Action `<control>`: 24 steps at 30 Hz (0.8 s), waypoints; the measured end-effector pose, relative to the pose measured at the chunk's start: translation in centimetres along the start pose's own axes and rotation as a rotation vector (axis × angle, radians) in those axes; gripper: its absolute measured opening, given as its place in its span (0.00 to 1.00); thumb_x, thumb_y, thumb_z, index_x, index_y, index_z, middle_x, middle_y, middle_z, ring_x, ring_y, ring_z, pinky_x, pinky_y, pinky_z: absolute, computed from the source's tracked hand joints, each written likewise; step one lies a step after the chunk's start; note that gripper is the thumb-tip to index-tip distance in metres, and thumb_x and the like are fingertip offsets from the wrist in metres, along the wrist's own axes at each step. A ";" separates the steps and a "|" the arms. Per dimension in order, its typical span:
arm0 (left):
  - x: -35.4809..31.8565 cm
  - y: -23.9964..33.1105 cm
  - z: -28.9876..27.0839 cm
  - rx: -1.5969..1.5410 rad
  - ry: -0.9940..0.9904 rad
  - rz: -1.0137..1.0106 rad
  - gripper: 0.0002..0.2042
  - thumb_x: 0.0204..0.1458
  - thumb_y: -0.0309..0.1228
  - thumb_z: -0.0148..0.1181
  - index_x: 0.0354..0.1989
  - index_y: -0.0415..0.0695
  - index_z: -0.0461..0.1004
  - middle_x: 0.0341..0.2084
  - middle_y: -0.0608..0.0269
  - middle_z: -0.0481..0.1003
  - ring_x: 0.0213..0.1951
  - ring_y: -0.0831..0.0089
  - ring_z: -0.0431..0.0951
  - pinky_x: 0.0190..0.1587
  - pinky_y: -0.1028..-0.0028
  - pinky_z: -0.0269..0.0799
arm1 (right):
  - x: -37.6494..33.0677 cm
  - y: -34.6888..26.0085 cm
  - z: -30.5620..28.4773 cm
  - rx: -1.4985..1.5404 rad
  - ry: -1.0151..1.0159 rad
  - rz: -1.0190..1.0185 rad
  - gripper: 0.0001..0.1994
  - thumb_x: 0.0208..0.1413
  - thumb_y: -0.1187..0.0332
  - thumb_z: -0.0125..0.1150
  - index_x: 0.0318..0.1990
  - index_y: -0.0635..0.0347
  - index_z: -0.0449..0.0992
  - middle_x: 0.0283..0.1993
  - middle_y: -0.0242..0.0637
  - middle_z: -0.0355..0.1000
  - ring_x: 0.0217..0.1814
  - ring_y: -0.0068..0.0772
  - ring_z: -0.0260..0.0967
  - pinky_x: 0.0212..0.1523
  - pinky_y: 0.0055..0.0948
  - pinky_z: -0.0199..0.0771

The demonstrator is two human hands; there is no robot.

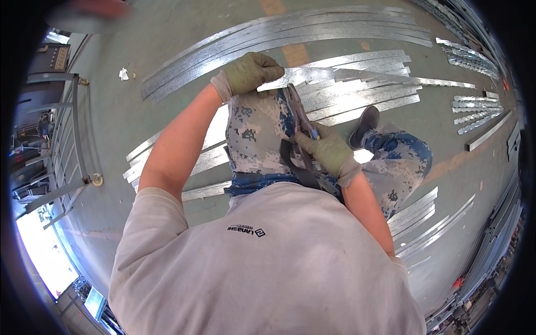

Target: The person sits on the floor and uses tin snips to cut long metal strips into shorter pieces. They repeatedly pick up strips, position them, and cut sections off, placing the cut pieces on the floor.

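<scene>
My left hand, in an olive work glove, is closed on the near end of a long thin metal strip. From that hand the strip runs off to the right, above other strips on the floor. My right hand, gloved alike, grips the handles of metal snips, which show a bit of blue and yellow at the grip. Their jaws point away from me and meet the strip just right of my left hand. Whether the jaws are apart or closed cannot be made out. My camouflage-clad leg lies under the left hand.
Long shiny metal strips lie in rows across the green floor, with more strips at lower right. Bundles of metal profiles stand along the right side. At left is a wheeled metal frame. A red blur shows at top left.
</scene>
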State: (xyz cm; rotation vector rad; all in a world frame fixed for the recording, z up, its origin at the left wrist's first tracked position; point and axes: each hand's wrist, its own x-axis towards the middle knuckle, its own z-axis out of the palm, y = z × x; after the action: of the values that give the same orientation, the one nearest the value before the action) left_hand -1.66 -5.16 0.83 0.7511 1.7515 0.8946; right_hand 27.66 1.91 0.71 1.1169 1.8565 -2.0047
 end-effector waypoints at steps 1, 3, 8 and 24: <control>-0.1 0.2 0.0 -0.001 -0.006 -0.009 0.19 0.65 0.37 0.77 0.55 0.34 0.87 0.49 0.57 0.88 0.50 0.72 0.84 0.50 0.69 0.89 | 0.1 0.4 0.1 0.069 -0.014 0.004 0.19 0.73 0.56 0.70 0.59 0.62 0.83 0.36 0.34 0.82 0.34 0.25 0.77 0.36 0.31 0.79; -0.2 0.4 0.0 0.033 0.017 -0.003 0.19 0.65 0.38 0.78 0.55 0.34 0.87 0.49 0.57 0.88 0.50 0.72 0.85 0.51 0.68 0.88 | 0.5 1.3 0.3 0.206 -0.042 0.011 0.18 0.74 0.57 0.70 0.59 0.63 0.83 0.36 0.34 0.82 0.33 0.25 0.78 0.34 0.31 0.79; -0.1 0.2 0.0 0.048 0.017 -0.015 0.21 0.66 0.40 0.76 0.58 0.35 0.86 0.49 0.57 0.88 0.51 0.71 0.85 0.49 0.68 0.86 | 0.5 0.9 0.7 0.411 -0.073 0.092 0.16 0.74 0.60 0.69 0.58 0.62 0.82 0.35 0.34 0.82 0.32 0.25 0.77 0.33 0.30 0.79; 0.2 0.0 0.2 0.078 0.027 0.005 0.20 0.71 0.39 0.70 0.59 0.32 0.84 0.45 0.61 0.86 0.38 0.78 0.85 0.36 0.73 0.85 | 1.4 2.5 0.8 0.485 -0.107 0.079 0.12 0.74 0.62 0.69 0.55 0.57 0.78 0.29 0.36 0.79 0.23 0.28 0.75 0.20 0.30 0.72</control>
State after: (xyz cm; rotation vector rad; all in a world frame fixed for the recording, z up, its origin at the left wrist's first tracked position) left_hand -1.58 -4.99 0.70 0.7976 1.8181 0.8469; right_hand 27.85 1.16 -2.13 1.1383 1.2842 -2.4846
